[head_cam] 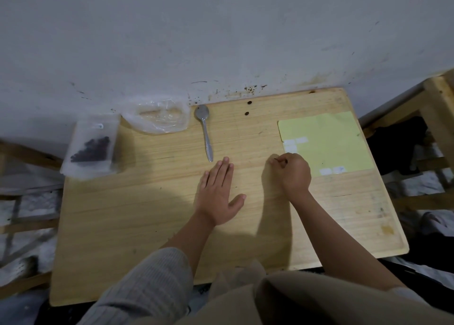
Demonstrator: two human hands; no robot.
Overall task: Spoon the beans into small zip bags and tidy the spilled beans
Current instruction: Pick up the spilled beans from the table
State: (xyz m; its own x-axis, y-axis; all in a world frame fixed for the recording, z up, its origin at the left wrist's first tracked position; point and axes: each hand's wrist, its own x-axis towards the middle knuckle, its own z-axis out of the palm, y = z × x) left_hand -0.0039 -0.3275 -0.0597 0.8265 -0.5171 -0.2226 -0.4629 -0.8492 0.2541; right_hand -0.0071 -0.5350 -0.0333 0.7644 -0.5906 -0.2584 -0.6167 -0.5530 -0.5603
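We judge we are tidying spills: our left hand lies flat on the table, our right hand pinches something tiny, likely a bean; next, drop it into the zip bag

Only one view is given, and it is taken from the person's head. The scene is looked at from high up, forward and steeply down. The wooden table is seen almost from above and nearly all of it is shown. The wall behind it is caught in the top part. The near table edge and both arms are seen at the bottom. The edges are bent by the wide lens. Nothing is seen very close.
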